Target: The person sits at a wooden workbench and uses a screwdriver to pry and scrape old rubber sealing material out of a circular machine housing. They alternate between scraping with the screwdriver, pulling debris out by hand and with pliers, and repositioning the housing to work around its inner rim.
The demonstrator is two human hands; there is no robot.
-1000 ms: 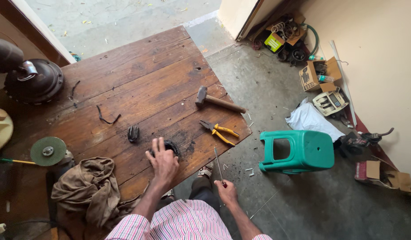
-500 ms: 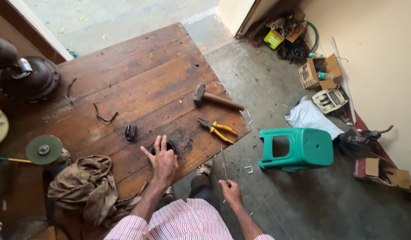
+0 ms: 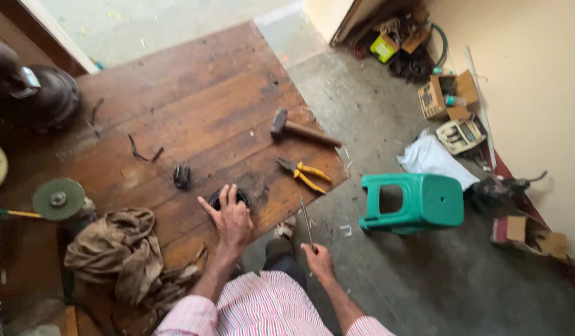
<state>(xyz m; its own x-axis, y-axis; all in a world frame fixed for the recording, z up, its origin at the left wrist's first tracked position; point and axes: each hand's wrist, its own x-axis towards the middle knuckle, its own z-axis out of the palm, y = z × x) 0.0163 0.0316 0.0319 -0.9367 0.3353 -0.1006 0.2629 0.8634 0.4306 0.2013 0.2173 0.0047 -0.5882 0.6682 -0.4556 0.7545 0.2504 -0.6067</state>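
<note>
A small black ring-shaped part lies near the front edge of the wooden platform, with the left hand spread open and resting on it — fingers splayed over its rim. The right hand is closed around a thin metal rod that points up toward the yellow-handled pliers and the hammer beyond — a green plastic stool lies on its side on the concrete to the right.

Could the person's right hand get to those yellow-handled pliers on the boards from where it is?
Probably yes: the right hand holds a thin metal rod, but nothing lies between it and the yellow-handled pliers, so it would likely need freeing first.
</note>
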